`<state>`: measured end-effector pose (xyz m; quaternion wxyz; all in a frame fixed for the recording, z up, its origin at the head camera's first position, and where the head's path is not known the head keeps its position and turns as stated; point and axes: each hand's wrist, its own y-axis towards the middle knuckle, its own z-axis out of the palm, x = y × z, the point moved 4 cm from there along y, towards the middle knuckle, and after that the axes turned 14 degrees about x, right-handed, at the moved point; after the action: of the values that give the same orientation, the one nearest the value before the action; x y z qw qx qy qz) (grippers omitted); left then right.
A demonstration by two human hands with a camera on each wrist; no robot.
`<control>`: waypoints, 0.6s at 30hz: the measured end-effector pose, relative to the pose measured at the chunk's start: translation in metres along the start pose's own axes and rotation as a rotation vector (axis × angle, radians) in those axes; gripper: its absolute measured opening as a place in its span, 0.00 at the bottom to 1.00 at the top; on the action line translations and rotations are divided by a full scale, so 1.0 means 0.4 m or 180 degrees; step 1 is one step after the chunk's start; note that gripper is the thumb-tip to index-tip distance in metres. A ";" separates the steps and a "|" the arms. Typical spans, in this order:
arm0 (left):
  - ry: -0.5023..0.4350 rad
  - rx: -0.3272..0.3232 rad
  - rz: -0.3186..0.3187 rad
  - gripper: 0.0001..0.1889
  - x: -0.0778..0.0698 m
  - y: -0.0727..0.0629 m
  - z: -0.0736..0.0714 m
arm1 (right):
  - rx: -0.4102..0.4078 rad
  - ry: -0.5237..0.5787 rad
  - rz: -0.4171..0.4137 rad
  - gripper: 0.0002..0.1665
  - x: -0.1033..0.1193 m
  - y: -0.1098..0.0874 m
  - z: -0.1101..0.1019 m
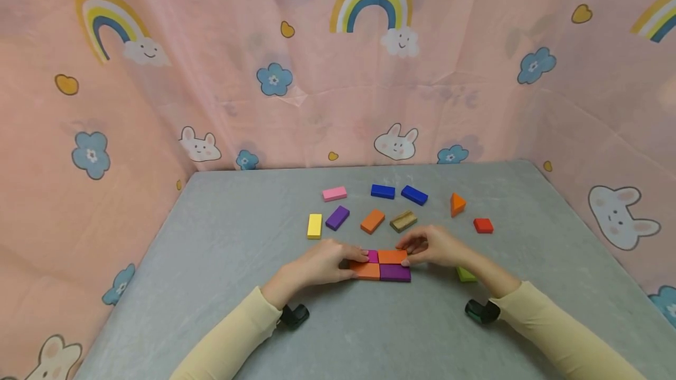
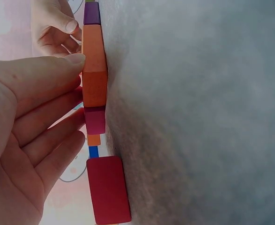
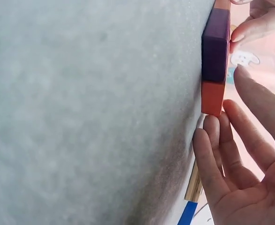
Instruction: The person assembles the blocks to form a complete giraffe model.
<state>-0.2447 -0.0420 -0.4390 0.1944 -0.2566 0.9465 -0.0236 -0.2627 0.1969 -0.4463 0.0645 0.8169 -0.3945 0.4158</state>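
Observation:
Four flat rectangular blocks lie together in two rows: a magenta block point(image 1: 373, 256) and an orange block point(image 1: 392, 257) behind, another orange block point(image 1: 368, 271) and a purple block point(image 1: 395, 273) in front. At the left end, my left hand point(image 1: 327, 263) has its thumb on the front orange block and its index finger at the magenta one, which it partly covers. My right hand point(image 1: 435, 246) is at the right end, a fingertip by the rear orange block point(image 3: 213, 98) and the thumb near the purple block's top. Its fingers are loosely bent.
Behind lie a pink point(image 1: 335, 194), a yellow point(image 1: 314, 226), a purple point(image 1: 337, 217), an orange point(image 1: 372, 221) and a wood-coloured block point(image 1: 404, 221), plus two blue blocks point(image 1: 382, 192). An orange triangle point(image 1: 457, 204), red block point(image 1: 483, 226) and green block point(image 1: 466, 275) sit rightward. A dark red block point(image 2: 108, 190) shows near my left hand.

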 end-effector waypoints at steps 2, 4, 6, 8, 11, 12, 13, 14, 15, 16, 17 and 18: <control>-0.0003 -0.0005 -0.0003 0.18 0.000 0.000 0.000 | 0.0042 0.0024 -0.0045 0.21 0.002 0.000 0.002; 0.0003 -0.0017 0.0007 0.18 0.000 -0.001 -0.001 | 0.0052 0.0011 -0.0093 0.20 0.004 0.000 0.002; 0.0008 -0.0022 0.0009 0.18 -0.001 -0.001 -0.002 | 0.0032 -0.0017 -0.0147 0.19 0.003 0.002 0.003; 0.0021 -0.0031 0.0020 0.18 -0.001 -0.002 -0.003 | 0.0013 -0.0071 -0.0199 0.17 0.000 0.003 0.003; 0.0035 -0.0028 0.0006 0.18 -0.002 -0.001 -0.002 | -0.0011 -0.0149 -0.0216 0.15 -0.003 0.005 0.005; 0.0041 -0.0027 0.0004 0.18 -0.002 -0.001 -0.002 | -0.0016 -0.0170 -0.0205 0.15 -0.002 0.005 0.005; 0.0047 -0.0022 -0.0002 0.18 -0.002 -0.001 -0.001 | -0.0015 -0.0190 -0.0192 0.14 -0.002 0.005 0.006; 0.0046 -0.0015 -0.0012 0.18 -0.002 -0.001 0.000 | -0.0017 -0.0194 -0.0184 0.14 -0.001 0.006 0.006; 0.0052 -0.0015 -0.0013 0.18 -0.002 0.000 0.001 | -0.0018 -0.0212 -0.0188 0.14 -0.001 0.006 0.006; 0.0060 -0.0017 -0.0008 0.18 -0.002 0.000 0.001 | -0.0025 -0.0212 -0.0180 0.14 0.000 0.006 0.006; 0.0064 -0.0016 -0.0005 0.19 -0.002 0.000 0.002 | -0.0028 -0.0220 -0.0180 0.14 0.000 0.006 0.006; 0.0073 -0.0018 0.0003 0.19 -0.003 0.000 0.002 | -0.0029 -0.0223 -0.0177 0.14 0.000 0.007 0.006</control>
<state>-0.2435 -0.0414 -0.4395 0.1827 -0.2564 0.9488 -0.0237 -0.2632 0.1941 -0.4485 0.0659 0.8413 -0.3755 0.3831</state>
